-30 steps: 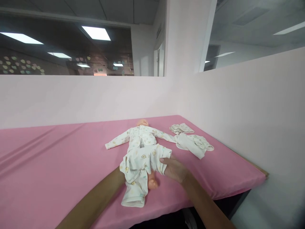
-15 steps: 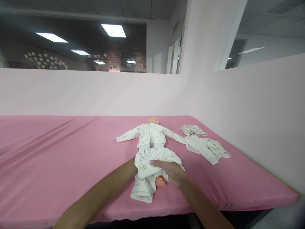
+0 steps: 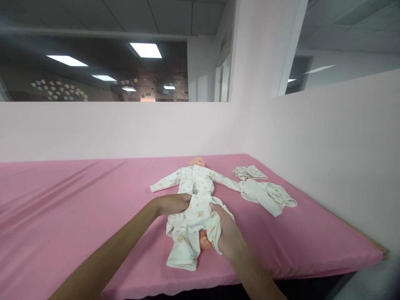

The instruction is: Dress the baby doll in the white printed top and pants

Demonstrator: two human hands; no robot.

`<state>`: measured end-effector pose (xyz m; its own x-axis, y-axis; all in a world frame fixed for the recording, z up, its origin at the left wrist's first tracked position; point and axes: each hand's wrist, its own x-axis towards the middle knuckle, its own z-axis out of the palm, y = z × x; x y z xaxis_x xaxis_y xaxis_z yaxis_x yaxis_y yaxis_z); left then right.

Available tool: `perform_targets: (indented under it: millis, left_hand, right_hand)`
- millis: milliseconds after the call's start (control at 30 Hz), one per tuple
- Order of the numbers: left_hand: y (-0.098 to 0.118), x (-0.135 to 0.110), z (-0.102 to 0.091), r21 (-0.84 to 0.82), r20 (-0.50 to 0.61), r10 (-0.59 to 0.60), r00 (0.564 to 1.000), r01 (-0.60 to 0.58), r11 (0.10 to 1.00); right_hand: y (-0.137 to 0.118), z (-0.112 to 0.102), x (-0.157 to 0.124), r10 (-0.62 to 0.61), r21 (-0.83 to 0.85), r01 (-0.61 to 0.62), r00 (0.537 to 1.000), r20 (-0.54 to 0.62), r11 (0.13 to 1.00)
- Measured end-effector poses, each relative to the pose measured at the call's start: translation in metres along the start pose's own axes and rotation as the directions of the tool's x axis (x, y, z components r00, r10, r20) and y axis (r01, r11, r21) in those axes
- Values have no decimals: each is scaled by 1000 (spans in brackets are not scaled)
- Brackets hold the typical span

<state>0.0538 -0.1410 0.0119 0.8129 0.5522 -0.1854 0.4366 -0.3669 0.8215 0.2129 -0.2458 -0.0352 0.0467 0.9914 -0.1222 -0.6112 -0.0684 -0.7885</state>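
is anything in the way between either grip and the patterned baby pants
Nothing visible: the left grip and the right grip both touch the patterned pants directly. The loose white garment lies off to the right, apart from both.

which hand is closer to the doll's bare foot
Right: the right hand is just right of the doll's bare foot; the left hand is farther away, beyond it to the left.

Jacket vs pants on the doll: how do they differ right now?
The jacket lies spread, sleeves out to the sides; the pants are bunched. The left hand and right hand are on the pants; neither touches the jacket. The jacket is nearer the doll's head, the pants nearer its foot. Both are white with small prints.
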Motion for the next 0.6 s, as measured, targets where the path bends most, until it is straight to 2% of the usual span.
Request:
perform_targets:
  millis: [33,100,167,200,267,333,400,467,533,600]
  left_hand:
    - [1,-7,-1,-28,-30,0,1000,-1,1000]
    - [2,-19,1,-64,-171,4,985,-15,998]
    - [6,-27,4,-33,-317,24,948,-36,999]
    - [8,-29,5,-10,-345,41,938,-47,999]
    - [15,-31,3,3,-302,77,950,-80,997]
    - [20,-28,-4,-56,-231,110,967,-126,990]
    - [21,-18,-11,-119,-232,143,962,-174,977]
    - [18,0,-16,-100,-251,161,955,-191,976]
    - [12,22,-15,69,-188,168,968,-158,985]
    - [7,43,-9,383,-53,203,978,-168,908]
  right_hand:
    - [1,7,-1,46,49,-48,998,32,998]
    - [2,21,-1,158,138,-165,985,65,977]
    - [3,35,0,206,171,-214,977,62,962]
    - [4,40,1,214,187,-217,976,35,958]
    - [8,49,-1,218,240,-206,976,-24,949]
    - [14,54,-4,201,301,-173,977,-64,938]
    - [22,57,-9,173,340,-133,981,-91,931]
    - [31,58,-13,145,346,-95,982,-123,934]
    - [39,58,-15,135,342,-78,980,-145,936]
    - [45,57,-15,133,349,-68,977,-164,935]
